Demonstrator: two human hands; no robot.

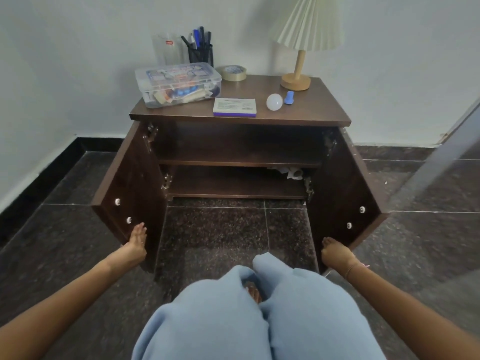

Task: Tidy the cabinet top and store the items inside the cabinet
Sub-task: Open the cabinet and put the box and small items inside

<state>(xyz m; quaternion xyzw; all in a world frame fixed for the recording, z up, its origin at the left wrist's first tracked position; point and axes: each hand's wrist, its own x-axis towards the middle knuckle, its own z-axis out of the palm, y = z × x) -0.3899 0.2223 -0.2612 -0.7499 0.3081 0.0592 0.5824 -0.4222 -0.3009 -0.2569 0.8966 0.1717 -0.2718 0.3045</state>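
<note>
Cabinet (240, 118) of dark wood stands against the wall, both doors wide; left hand (137, 242) lies flat on the left door (130, 188), right hand (335, 253) grips the right door's (345, 188) edge.

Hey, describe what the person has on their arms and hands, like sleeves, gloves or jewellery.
Both forearms are bare: no sleeves show anywhere in view, and neither hand wears a glove. The left hand shows no ring, watch or band. At the wrist of the right hand sits a thin chain bracelet with a small pink bit at one side. No markings are visible.
</note>
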